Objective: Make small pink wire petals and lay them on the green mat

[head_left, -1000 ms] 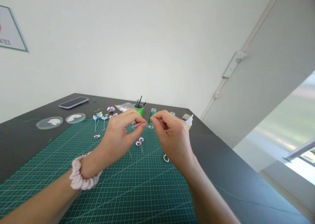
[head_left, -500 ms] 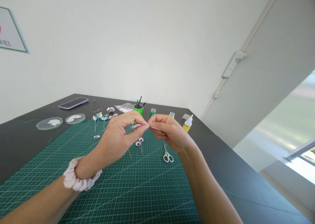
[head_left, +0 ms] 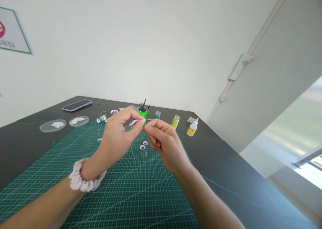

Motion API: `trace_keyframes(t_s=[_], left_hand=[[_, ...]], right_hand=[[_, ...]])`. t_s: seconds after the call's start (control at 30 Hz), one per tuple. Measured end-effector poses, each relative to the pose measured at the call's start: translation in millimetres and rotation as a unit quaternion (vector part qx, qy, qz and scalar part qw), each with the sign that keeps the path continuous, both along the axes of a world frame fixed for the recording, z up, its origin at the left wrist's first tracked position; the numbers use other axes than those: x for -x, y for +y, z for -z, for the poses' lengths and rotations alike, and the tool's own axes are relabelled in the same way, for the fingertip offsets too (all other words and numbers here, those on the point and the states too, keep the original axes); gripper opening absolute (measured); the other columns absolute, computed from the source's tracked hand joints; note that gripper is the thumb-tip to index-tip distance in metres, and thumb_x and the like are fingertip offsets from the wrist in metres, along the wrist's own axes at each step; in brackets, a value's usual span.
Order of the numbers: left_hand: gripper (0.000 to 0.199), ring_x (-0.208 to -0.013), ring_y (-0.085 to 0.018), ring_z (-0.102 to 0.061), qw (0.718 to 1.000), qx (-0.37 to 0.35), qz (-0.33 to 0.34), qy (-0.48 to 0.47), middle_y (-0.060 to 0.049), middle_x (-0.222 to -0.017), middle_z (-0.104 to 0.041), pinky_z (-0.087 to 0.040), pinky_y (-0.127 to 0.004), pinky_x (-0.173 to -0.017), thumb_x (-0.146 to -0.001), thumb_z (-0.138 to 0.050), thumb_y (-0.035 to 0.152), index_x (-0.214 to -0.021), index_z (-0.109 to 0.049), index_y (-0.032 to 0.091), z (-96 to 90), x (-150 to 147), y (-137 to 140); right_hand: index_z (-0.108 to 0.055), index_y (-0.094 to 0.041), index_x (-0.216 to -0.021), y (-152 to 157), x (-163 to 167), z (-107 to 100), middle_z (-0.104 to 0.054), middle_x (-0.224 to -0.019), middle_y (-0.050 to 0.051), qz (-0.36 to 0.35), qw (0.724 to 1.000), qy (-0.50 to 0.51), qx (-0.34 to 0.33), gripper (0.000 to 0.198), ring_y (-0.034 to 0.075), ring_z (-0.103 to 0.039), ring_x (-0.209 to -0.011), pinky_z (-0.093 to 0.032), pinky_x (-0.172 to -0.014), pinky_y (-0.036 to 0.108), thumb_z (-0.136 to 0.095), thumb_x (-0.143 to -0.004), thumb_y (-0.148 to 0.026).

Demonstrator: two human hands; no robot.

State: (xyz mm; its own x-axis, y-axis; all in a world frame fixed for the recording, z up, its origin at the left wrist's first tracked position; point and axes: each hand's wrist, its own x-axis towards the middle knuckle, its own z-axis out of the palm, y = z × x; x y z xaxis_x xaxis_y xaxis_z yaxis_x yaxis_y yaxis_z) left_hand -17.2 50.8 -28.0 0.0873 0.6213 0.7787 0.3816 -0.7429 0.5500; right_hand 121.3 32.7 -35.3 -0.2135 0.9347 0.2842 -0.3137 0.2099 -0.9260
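Observation:
My left hand (head_left: 120, 130) pinches a small pink petal (head_left: 133, 123) between thumb and forefinger, its palm turned inward. A thin wire-like strand (head_left: 151, 119) sticks out to the right from those fingertips. My right hand (head_left: 162, 135) is closed in a pinch just beside them, almost touching; what lies between its fingertips is too small to make out. Below the hands, on the green cutting mat (head_left: 130, 188), lie a pair of pale pink petals on wire stems (head_left: 142, 147) and a thin yellow-green strand (head_left: 132, 153).
Behind stand a green pot of tools (head_left: 142, 113), a green tube (head_left: 157, 115), a yellow-green tube (head_left: 175, 121) and a glue bottle (head_left: 192, 127). Leftward lie blue flowers (head_left: 101, 119), clear dishes (head_left: 52, 125) and a phone (head_left: 77, 105). Green thread (head_left: 226, 189) crosses the right side.
Both hands have shifted slightly left, and a small gap has opened between their fingertips. The right hand now hides the scissors. The green thread at right lies farther up and left.

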Motion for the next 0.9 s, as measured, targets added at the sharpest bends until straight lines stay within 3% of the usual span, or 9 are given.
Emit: trace_keyframes(t_s=[0.2, 0.4, 0.57, 0.67, 0.9], left_hand=[[0.012, -0.062, -0.013, -0.053, 1.000, -0.003, -0.004, 0.010, 0.002, -0.068, -0.061, -0.043, -0.027, -0.062, -0.082, -0.056, 0.019, -0.070, -0.059, 0.020, 0.1, 0.9, 0.6], [0.014, -0.065, -0.013, -0.055, 0.998, -0.020, 0.031, 0.041, 0.002, -0.067, -0.061, -0.042, -0.027, -0.062, -0.083, -0.054, 0.017, -0.070, -0.060, 0.019, 0.6, 1.5, 0.9], [0.016, -0.064, -0.011, -0.055, 0.995, -0.037, 0.054, 0.074, 0.002, -0.067, -0.061, -0.041, -0.025, -0.061, -0.084, -0.053, 0.013, -0.070, -0.060, 0.019, -0.2, 1.6, 0.2], [0.016, -0.065, -0.010, -0.055, 0.993, -0.047, 0.070, 0.087, 0.003, -0.068, -0.061, -0.041, -0.023, -0.062, -0.085, -0.054, 0.013, -0.072, -0.061, 0.018, 1.3, 2.1, 1.1], [0.014, -0.065, -0.008, -0.055, 0.990, -0.038, 0.099, 0.096, 0.004, -0.069, -0.062, -0.041, -0.020, -0.062, -0.084, -0.057, 0.012, -0.072, -0.062, 0.018, 3.6, 3.2, 2.7]], right_hand=[[-0.052, -0.020, -0.065, -8.3, 1.0, -2.0, -0.036, -0.050, -0.008, 0.140, 0.972, -0.115, -0.148, 0.019, 0.008, -0.026, -0.046, -0.022, -0.042, 0.023, -0.057, -0.082, -0.025], [-0.056, -0.019, -0.074, -11.5, -7.9, -1.1, -0.040, -0.055, -0.006, 0.272, 0.885, -0.265, -0.271, 0.016, 0.008, -0.033, -0.047, -0.026, -0.045, 0.024, -0.051, -0.089, -0.020], [-0.059, -0.018, -0.076, -8.7, -18.1, -5.1, -0.046, -0.057, -0.005, 0.327, 0.827, -0.330, -0.317, 0.015, 0.008, -0.037, -0.050, -0.029, -0.050, 0.026, -0.052, -0.089, -0.017], [-0.059, -0.017, -0.073, -6.6, -22.7, -8.8, -0.039, -0.053, -0.007, 0.318, 0.831, -0.342, -0.303, 0.016, 0.008, -0.034, -0.049, -0.026, -0.049, 0.026, -0.052, -0.087, -0.018], [-0.058, -0.018, -0.068, 2.8, -29.6, -13.8, -0.034, -0.050, -0.008, 0.194, 0.916, -0.292, -0.194, 0.016, 0.008, -0.030, -0.048, -0.023, -0.047, 0.025, -0.055, -0.082, -0.024]])
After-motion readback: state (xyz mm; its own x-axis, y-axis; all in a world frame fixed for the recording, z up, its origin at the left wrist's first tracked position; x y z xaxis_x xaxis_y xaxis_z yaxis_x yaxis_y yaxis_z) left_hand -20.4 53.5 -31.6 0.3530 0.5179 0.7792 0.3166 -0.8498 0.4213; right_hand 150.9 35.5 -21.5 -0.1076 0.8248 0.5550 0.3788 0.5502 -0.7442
